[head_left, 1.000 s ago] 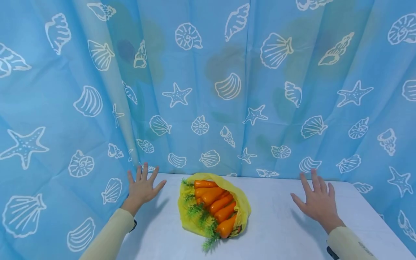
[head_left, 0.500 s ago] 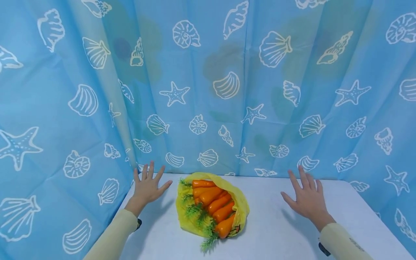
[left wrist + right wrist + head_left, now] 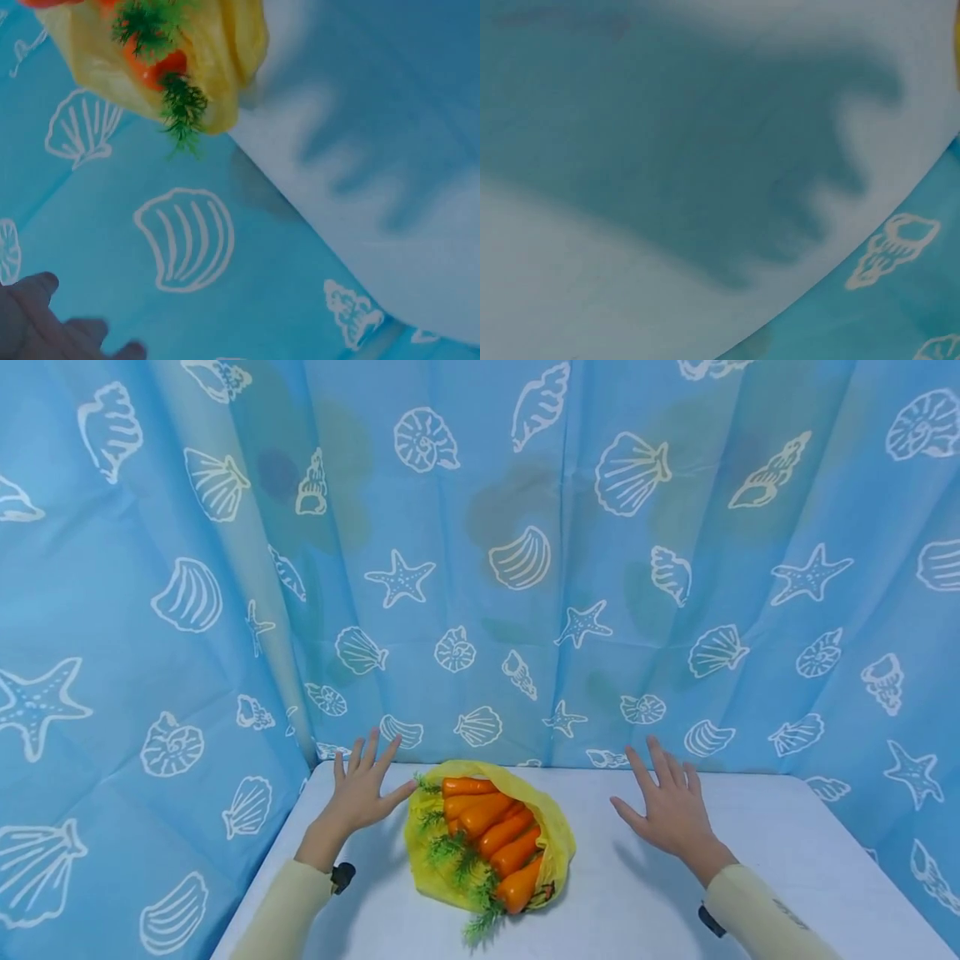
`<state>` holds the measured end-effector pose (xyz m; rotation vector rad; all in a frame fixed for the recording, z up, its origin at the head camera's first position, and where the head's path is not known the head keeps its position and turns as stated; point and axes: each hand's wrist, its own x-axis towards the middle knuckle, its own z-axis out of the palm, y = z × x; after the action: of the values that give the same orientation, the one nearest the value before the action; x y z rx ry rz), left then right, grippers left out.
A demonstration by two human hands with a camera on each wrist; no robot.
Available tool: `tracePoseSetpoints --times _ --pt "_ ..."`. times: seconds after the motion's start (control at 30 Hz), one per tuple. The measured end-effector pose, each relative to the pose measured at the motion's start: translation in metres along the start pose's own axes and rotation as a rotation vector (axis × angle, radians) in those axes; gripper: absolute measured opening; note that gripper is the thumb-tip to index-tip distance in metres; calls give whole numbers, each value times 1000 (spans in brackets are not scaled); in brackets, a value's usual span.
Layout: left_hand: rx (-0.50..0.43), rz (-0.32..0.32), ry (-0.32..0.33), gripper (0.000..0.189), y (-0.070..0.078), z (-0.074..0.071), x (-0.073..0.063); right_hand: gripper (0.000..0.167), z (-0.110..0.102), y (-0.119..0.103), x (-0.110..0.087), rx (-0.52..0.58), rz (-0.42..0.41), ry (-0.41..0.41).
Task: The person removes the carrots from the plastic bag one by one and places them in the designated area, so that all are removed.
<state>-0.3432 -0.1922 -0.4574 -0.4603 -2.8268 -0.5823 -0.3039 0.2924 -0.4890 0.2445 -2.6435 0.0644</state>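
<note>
A yellow plastic bag (image 3: 442,882) lies on the white table, its mouth turned to the right. Several orange carrots (image 3: 507,835) with feathery green tops (image 3: 482,922) show inside it and at its opening. My left hand (image 3: 360,793) hovers just left of the bag with fingers spread, the thumb near the bag's upper left edge; whether they touch is unclear. To the right of the bag, apart from it, my right hand (image 3: 669,810) is held above the table, fingers spread and holding nothing. In the left wrist view, fingertips (image 3: 46,282) show at the lower left.
The white table (image 3: 600,910) ends at a blue curtain (image 3: 465,568) printed with white shells and starfish, which hangs behind and along the sides. A dark wrist device (image 3: 342,877) is on the left wrist, another (image 3: 711,921) on the right.
Both hands have moved inward toward the bag, the left one to the right and the right one to the left. The bag and carrots stay in place; the head view has shifted slightly.
</note>
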Motion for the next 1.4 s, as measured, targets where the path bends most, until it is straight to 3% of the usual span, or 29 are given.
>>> tracePoseSetpoints --times 0.1,0.27,0.4,0.67,0.87,1.13,1.4 --pt "-99 0 -55 87 1 5 3 91 -1 -9 6 20 -15 23" --pt "-253 -88 -220 76 -2 20 2 90 -2 -29 12 57 -66 23" --pt "-304 -137 -293 65 -4 36 0 88 -6 -47 16 90 -106 6" --pt "-286 -141 -361 69 -13 61 -1 86 -16 -74 24 153 -166 -22" --pt "-196 -92 -379 72 -12 71 -3 85 -15 -87 25 211 -187 -54" --pt "-122 -128 -377 74 -1 67 -9 83 -12 -110 28 280 -219 -106" --pt "-134 -168 -394 77 -1 61 -17 82 -6 -138 28 377 -248 -205"
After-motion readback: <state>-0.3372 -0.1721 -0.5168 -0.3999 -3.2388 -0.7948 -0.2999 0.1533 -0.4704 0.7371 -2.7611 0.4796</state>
